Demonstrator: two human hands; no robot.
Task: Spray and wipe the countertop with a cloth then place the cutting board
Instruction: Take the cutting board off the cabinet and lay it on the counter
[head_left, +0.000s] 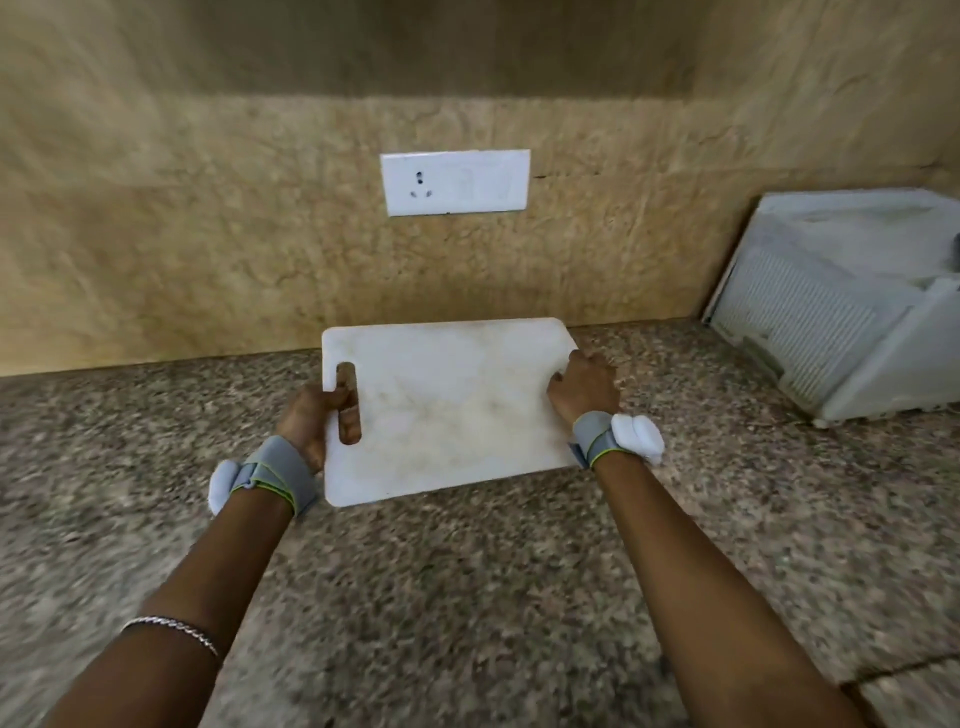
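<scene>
**One board, two hands on it**

There is one white cutting board (447, 400), and it sits over the far part of the speckled stone countertop (467, 571), close to the tan wall. Its long side runs left to right. Whether its underside rests fully on the stone cannot be told. The board has one oblong handle slot (349, 402), near its left end.

Two hands hold it, one at each short end. The left hand (309, 415) grips the left edge. Its fingers (347, 396) curl under the board and show through the slot. The right hand (584, 387) grips the right edge near the far corner, with its fingers bent tightly over the rim and the knuckles up.

Each wrist carries one grey strap with a white padded unit, two in all: left strap (275, 473), right strap (597, 436). One thin metal bracelet (171, 626) circles the left forearm.

On the wall above the board is one white socket plate (455, 182). One white ribbed appliance (841, 312) lies tilted on the counter at the right, well apart from the board.
</scene>
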